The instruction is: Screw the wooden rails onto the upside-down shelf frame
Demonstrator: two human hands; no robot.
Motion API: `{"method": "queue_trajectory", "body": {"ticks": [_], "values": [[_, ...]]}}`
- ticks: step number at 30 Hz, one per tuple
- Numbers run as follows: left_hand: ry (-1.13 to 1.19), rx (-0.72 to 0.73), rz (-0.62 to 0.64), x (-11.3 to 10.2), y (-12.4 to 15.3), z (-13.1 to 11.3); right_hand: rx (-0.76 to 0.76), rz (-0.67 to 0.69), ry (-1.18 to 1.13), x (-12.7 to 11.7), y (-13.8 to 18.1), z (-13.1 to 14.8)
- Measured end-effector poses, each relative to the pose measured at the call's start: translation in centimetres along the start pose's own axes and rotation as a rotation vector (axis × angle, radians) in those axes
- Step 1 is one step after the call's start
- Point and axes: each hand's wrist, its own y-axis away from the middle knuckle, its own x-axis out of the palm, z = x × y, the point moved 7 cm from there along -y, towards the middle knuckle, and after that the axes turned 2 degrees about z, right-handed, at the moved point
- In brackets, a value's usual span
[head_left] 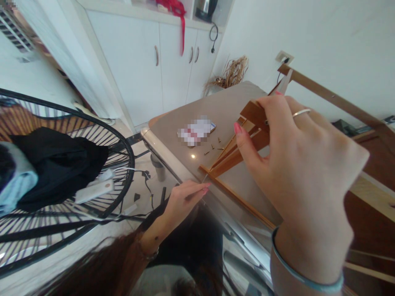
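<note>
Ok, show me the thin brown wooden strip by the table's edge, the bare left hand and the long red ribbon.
Thin brown wooden strip (238,198): head view, its middle stretch.
Bare left hand (184,199): head view, its back.
Long red ribbon (182,33): head view, hanging tail.

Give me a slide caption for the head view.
Right hand grips a wooden frame, left hand pinches something slim at its corner; screws and phone on the table.

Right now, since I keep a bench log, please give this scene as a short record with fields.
Right hand: grips a wooden frame
Left hand: pinches a thin item, hard to identify, beside one end of the frame
Table: grey-brown top
On it: phone, four small screws
Chair: black, at picture's left, dark cloth on it
</note>
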Motion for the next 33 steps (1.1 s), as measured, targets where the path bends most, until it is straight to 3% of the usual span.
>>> {"method": "queue_trajectory", "body": {"ticks": [8,14,17,22,25,29,33], "values": [[0.150,-0.268,0.016,0.7,0.6,1.8,0.002,0.016,-0.005,0.1,0.0,0.0],[0.582,-0.507,-0.225,1.8,2.0,3.3,0.024,-0.003,-0.004,-0.1,0.0,0.0],[0.787,-0.591,-0.280,2.7,2.3,3.6,0.022,-0.020,0.003,-0.3,0.0,0.1],[0.848,-0.746,-0.150,4.5,2.5,4.0,0.003,0.000,0.017,-0.3,-0.1,0.2],[0.772,-0.707,-0.087,4.6,2.5,3.9,-0.002,-0.016,0.026,-0.3,-0.1,0.1],[0.427,-0.552,-0.028,3.3,2.2,3.6,-0.010,-0.049,0.029,-0.2,0.0,0.1],[-0.046,-0.187,-0.021,1.1,1.2,1.9,-0.009,-0.106,0.027,-0.4,0.0,0.3]]}}
